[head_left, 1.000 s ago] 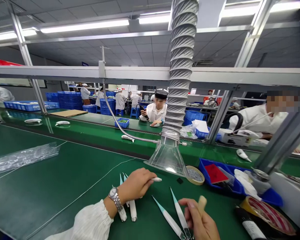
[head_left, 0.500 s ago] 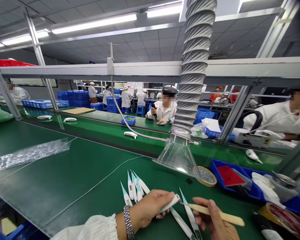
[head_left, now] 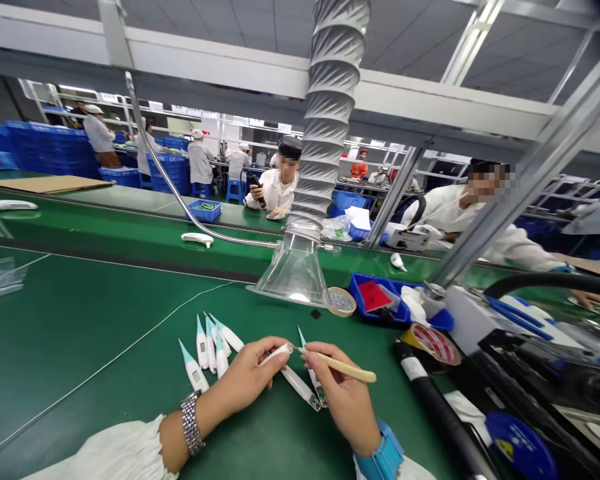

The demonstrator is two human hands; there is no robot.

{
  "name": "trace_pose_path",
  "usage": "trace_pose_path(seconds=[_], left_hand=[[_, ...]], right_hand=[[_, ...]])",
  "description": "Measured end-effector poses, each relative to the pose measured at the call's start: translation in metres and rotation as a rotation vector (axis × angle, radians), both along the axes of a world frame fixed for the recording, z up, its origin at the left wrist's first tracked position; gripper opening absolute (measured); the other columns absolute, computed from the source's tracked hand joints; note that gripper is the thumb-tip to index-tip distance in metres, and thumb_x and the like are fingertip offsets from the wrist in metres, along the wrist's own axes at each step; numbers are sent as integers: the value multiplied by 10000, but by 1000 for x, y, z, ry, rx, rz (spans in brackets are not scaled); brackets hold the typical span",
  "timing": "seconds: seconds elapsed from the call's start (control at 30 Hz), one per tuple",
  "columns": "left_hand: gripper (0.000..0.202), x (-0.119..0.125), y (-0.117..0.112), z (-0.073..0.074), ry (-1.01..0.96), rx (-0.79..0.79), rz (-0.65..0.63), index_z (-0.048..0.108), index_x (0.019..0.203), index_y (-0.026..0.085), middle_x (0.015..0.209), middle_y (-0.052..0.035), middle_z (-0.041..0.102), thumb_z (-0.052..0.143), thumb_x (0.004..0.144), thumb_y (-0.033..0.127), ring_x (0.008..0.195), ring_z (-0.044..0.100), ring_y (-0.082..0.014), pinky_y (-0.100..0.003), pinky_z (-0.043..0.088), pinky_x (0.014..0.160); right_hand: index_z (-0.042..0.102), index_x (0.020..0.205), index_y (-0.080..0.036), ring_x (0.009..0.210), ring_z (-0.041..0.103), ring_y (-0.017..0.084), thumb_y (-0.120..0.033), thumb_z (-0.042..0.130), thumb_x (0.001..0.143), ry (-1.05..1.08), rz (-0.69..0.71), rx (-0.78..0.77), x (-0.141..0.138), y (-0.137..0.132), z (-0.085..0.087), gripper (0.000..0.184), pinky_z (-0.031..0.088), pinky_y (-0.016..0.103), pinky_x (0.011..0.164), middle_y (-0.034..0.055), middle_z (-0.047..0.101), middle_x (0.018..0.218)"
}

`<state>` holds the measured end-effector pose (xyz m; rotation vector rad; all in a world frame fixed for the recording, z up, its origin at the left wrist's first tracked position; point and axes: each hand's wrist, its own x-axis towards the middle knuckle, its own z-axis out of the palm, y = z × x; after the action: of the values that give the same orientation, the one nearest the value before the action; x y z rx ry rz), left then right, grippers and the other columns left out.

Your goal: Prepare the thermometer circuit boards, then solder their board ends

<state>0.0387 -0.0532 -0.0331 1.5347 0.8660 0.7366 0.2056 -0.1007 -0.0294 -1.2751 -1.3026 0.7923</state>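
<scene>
My left hand (head_left: 247,373) is closed on a white digital thermometer (head_left: 279,351), its end pointing toward my right hand. Between the fingers of my right hand (head_left: 344,400) is a slim tool with a beige handle (head_left: 355,370); its thin tip meets the thermometer's end. Two more thermometers lie under and between my hands: a white one (head_left: 300,388) whose end shows green inside, and a teal-tipped one (head_left: 303,339) partly hidden by my right hand. Left of my left hand, several white thermometers with teal tips (head_left: 193,370) lie in a loose fan.
Ahead hangs a clear extractor hood (head_left: 295,270) on a grey duct. Beside it are a round dish of small metal parts (head_left: 341,302) and a blue bin (head_left: 380,313). Tape (head_left: 433,343) and a black-handled tool (head_left: 415,373) are to the right. Co-workers sit beyond the green belt (head_left: 105,230).
My view has turned right and tilted down, so more of the right side of the bench shows. Both hands keep their hold, the tool's tip now against the thermometer's end.
</scene>
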Motion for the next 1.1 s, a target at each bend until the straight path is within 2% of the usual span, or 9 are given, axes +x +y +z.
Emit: trace_pose_path(seconds=[0.13, 0.27, 0.53, 0.67, 0.83, 0.93, 1.1], left_hand=[[449, 0, 1, -1, 9, -2, 21, 573, 1056, 125, 757, -14, 534, 485, 824, 499, 539, 415, -85, -216, 357, 510], [453, -2, 4, 0, 42, 21, 29, 580, 1096, 128, 742, -10, 540, 479, 833, 483, 546, 410, -90, -215, 355, 516], [415, -12, 7, 15, 126, 88, -92, 624, 1101, 146, 806, -32, 600, 479, 855, 447, 586, 438, -105, -212, 368, 542], [385, -12, 5, 17, 113, 100, -135, 647, 1058, 158, 821, -30, 614, 486, 857, 443, 591, 445, -106, -202, 373, 540], [384, -9, 4, 20, 135, 125, -85, 642, 1061, 161, 857, -37, 632, 473, 861, 443, 617, 476, -121, -201, 375, 538], [369, -9, 4, 20, 139, 127, -110, 645, 1024, 159, 860, -32, 630, 467, 865, 440, 644, 495, -128, -210, 394, 579], [329, -10, 5, 15, 117, 181, -119, 645, 989, 156, 882, -30, 631, 473, 870, 410, 783, 535, -158, -235, 416, 741]], right_hand=[[671, 863, -192, 754, 622, 182, -453, 577, 802, -33, -11, 24, 0, -2, 2, 285, 487, 281, 719, 52, 674, 772], [671, 856, -185, 763, 622, 177, -455, 585, 796, -20, 38, -11, 1, 0, 4, 289, 489, 277, 720, 51, 676, 787], [664, 860, -160, 689, 611, 145, -473, 653, 736, 171, 118, -136, 3, 3, 11, 337, 504, 273, 680, 44, 669, 749], [663, 859, -158, 671, 619, 148, -465, 672, 720, 226, 153, -171, 3, 4, 8, 337, 511, 290, 678, 44, 674, 735], [671, 861, -160, 670, 621, 148, -459, 679, 715, 238, 127, -124, 2, 7, 1, 333, 517, 288, 671, 44, 676, 736], [668, 866, -159, 674, 620, 143, -448, 674, 726, 241, 132, -141, 3, 7, 0, 322, 515, 282, 676, 40, 675, 730], [664, 867, -156, 662, 613, 133, -451, 663, 738, 245, 160, -142, 4, 7, -1, 322, 503, 271, 677, 37, 674, 731]])
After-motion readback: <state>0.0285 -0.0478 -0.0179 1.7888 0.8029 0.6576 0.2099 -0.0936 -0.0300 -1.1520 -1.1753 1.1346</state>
